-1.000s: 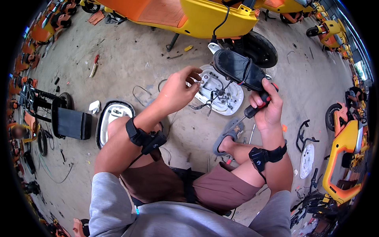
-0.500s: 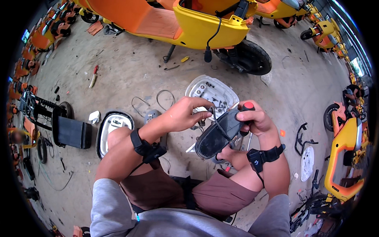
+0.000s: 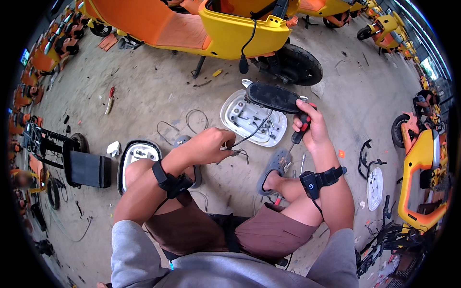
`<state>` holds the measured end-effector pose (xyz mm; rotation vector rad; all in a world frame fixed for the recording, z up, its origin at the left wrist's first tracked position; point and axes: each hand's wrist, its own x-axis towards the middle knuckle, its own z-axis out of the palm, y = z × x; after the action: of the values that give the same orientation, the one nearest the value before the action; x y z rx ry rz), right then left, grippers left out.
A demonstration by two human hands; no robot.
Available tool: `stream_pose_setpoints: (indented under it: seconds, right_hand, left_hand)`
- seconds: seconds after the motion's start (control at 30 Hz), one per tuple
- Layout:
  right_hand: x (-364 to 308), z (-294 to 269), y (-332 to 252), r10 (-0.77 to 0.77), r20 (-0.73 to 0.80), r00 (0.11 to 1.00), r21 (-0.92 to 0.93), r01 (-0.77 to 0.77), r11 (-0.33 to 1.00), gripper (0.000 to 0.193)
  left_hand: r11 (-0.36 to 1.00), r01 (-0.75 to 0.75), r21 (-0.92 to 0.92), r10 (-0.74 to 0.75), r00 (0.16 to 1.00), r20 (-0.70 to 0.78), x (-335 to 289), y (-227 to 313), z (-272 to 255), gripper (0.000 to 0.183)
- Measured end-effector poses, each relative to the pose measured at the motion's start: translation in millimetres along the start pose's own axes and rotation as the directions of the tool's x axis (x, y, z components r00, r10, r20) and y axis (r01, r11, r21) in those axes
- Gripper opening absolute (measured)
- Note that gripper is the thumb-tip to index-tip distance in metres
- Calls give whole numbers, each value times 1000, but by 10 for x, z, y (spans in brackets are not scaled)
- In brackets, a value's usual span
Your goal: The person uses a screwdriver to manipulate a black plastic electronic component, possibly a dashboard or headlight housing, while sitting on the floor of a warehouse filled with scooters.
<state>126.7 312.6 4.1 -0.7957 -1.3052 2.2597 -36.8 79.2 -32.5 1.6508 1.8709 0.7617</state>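
Observation:
In my right hand (image 3: 313, 128) is a long black oval unit (image 3: 272, 97), gripped at its right end by the thumb. The same hand holds a screwdriver (image 3: 301, 128) with a red and black handle, its shaft pointing down. A thin dark cable (image 3: 257, 130) runs from the unit's underside to my left hand (image 3: 211, 145), whose fingers are closed on it. Loose cable ends hang beside those fingertips. Behind the cable, a white shell-shaped tray (image 3: 272, 140) lies on the floor with small screws and fittings in it.
A yellow and orange scooter (image 3: 249, 36) stands ahead on its stand. To the left are a black-rimmed white shell (image 3: 123, 163), another screwdriver (image 3: 110, 100) and a black box (image 3: 90, 169). Over on the right lie a black bracket (image 3: 363, 161) and a white oval cover (image 3: 375, 189).
The black oval unit has moved up and away with my right hand, turning more crosswise. My left hand has come down and nearer, and the cable now stretches between them.

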Motion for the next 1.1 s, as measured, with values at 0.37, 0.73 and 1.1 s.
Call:
stream_pose_setpoints:
  seconds: [0.37, 0.73, 1.1]
  right_hand:
    - [-15, 278, 190, -60, 94, 994, -274, 83, 958, 20]
    - [-74, 519, 239, -22, 305, 952, -92, 52, 994, 23]
    - [27, 278, 240, -154, 200, 968, -332, 215, 919, 36]
  left_hand:
    - [792, 128, -597, -195, 980, -48, 43, 166, -177, 35]
    - [351, -10, -936, -453, 873, -180, -80, 306, -503, 40]
    - [489, -341, -803, -610, 524, -594, -1600, 115, -1287, 39]
